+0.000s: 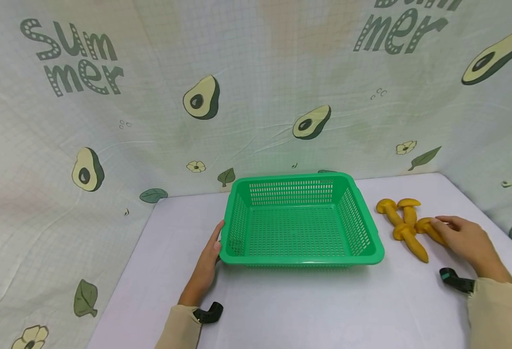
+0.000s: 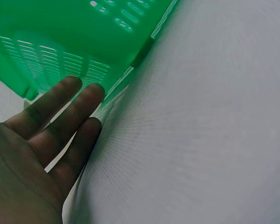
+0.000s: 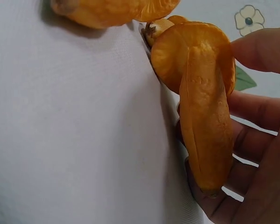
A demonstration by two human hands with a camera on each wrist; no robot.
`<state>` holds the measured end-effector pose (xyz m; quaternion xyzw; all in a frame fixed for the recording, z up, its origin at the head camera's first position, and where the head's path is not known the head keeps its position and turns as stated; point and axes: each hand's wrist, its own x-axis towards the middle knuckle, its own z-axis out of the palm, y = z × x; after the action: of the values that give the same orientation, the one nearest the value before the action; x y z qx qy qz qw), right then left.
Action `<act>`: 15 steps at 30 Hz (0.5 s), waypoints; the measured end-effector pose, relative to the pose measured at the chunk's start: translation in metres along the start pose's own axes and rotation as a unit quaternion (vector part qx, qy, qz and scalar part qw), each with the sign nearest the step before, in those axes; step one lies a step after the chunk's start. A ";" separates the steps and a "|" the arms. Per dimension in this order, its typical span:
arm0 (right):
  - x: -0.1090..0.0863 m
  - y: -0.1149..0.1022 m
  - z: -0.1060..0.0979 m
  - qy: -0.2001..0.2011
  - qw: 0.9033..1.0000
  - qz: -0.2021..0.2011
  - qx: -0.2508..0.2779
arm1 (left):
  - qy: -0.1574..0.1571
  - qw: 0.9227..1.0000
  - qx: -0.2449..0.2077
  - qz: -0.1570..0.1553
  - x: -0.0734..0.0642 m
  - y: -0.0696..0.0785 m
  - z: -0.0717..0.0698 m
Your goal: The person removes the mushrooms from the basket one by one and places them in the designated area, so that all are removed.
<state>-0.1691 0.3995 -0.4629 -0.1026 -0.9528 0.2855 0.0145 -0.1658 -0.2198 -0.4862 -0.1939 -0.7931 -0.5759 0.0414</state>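
Note:
A green plastic basket (image 1: 299, 260) with slotted sides stands on the table. My left hand (image 1: 208, 261) is at its left side, fingers straight along the wall; in the left wrist view the fingertips (image 2: 94, 91) are right at the basket's slotted side (image 2: 51, 56). On the right, my right hand (image 1: 467, 240) holds an orange-yellow mushroom (image 1: 432, 230), fingers bent behind its stem in the right wrist view, where its cap and thick stem (image 3: 205, 121) face the camera. Three similar mushrooms (image 1: 414, 245) lie together just left of that hand, their stems and caps overlapping.
The white table (image 1: 317, 310) meets a cloth backdrop (image 1: 256, 126) printed with avocados and leaves behind and at both sides. A black wrist device (image 1: 209, 312) is worn on the left wrist, another black device (image 1: 454, 280) on the right.

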 end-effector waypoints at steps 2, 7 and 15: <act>0.001 0.000 0.001 -0.004 1.000 0.003 0.000 | 0.002 1.000 -0.005 -0.002 0.000 0.001 0.000; 0.003 0.001 0.002 -0.020 1.000 0.016 0.004 | 0.003 1.000 0.002 -0.005 -0.001 0.002 0.000; -0.001 -0.002 0.001 -0.016 0.999 0.034 0.008 | -0.004 1.000 0.015 0.005 -0.001 0.003 -0.001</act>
<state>-0.1687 0.3971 -0.4629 -0.1298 -0.9465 0.2952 -0.0096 -0.1638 -0.2200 -0.4839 -0.1993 -0.8010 -0.5628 0.0444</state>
